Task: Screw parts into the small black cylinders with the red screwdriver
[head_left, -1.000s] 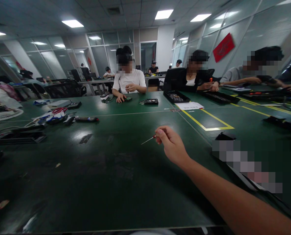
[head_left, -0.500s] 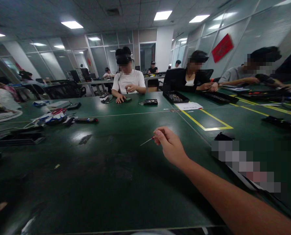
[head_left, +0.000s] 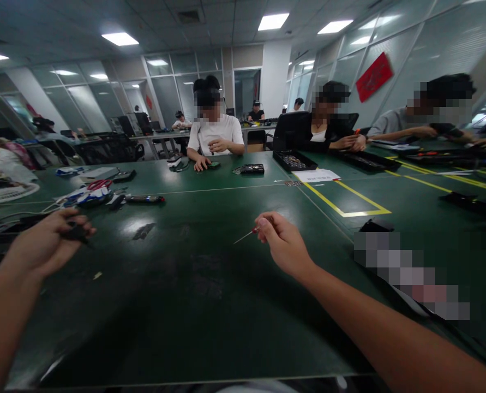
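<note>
Over the green table (head_left: 210,284), left hand (head_left: 48,243) has just come into view gripping a small dark part (head_left: 77,233), while right hand (head_left: 286,243) pinches a screwdriver (head_left: 249,234), tip leftward, both raised and well apart.

Held above the green table (head_left: 210,284): in the right hand (head_left: 286,243), a small screwdriver (head_left: 249,234) with a red handle, thin shaft pointing left; in the left hand (head_left: 46,243), a small dark part (head_left: 76,233), pinched in the fingers. Farther off, sat at the same table, several people; beside them, a black tray (head_left: 294,161), a white sheet (head_left: 317,176) and yellow tape lines (head_left: 349,204).
</note>
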### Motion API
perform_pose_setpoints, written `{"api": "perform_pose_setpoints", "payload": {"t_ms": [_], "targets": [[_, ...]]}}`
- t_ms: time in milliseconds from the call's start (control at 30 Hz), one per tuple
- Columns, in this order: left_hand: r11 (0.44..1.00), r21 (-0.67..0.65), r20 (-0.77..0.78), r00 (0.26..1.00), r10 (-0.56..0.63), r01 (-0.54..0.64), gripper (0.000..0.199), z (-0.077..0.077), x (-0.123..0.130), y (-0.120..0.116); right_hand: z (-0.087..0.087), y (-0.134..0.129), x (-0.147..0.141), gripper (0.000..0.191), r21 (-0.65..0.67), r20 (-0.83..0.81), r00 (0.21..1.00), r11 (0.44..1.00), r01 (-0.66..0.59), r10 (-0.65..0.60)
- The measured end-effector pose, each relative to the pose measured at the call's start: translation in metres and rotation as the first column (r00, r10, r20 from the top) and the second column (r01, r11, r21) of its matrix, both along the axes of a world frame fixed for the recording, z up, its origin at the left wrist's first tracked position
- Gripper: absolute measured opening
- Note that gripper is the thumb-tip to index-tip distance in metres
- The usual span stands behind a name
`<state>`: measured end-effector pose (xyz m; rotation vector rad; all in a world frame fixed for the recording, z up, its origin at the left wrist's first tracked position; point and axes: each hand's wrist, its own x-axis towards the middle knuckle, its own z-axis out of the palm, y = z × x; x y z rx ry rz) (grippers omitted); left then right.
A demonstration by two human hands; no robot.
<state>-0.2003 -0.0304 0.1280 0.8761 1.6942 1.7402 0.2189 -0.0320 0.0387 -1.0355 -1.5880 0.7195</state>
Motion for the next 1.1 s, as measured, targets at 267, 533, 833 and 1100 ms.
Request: {"api": "perform_pose_setpoints", "payload": {"t_ms": [267, 533, 833, 1100], "targets": [[0.746, -0.226, -0.169, 0.729, -0.663, 0.626, 0.035, -0.054, 0.154, 0.026, -0.001, -0.002, 0.0, 0.027, -0.037, 0.026, 1.0, 0.999, -0.007, 0.008], [0.567, 0.086, -0.187, 0.572, -0.798, 0.819, 0.045, -0.091, 0.207, 0.034, -0.001, -0.002, 0.0, 0.024, 0.026, 0.105, 0.993, 0.999, 0.041, -0.044], [0.623, -0.079, -0.316, 0.573, -0.757, 0.779, 0.04, -0.127, 0.191, 0.044, 0.004, -0.009, 0.0, 0.025, 0.066, 0.193, 0.977, 0.995, 0.073, -0.084], [0.633, -0.186, -0.542, 0.459, -0.704, 0.751, 0.043, -0.126, 0.198, 0.034, -0.002, -0.007, 0.0, 0.024, 0.074, -0.052, 0.997, 0.996, 0.059, -0.056]]}}
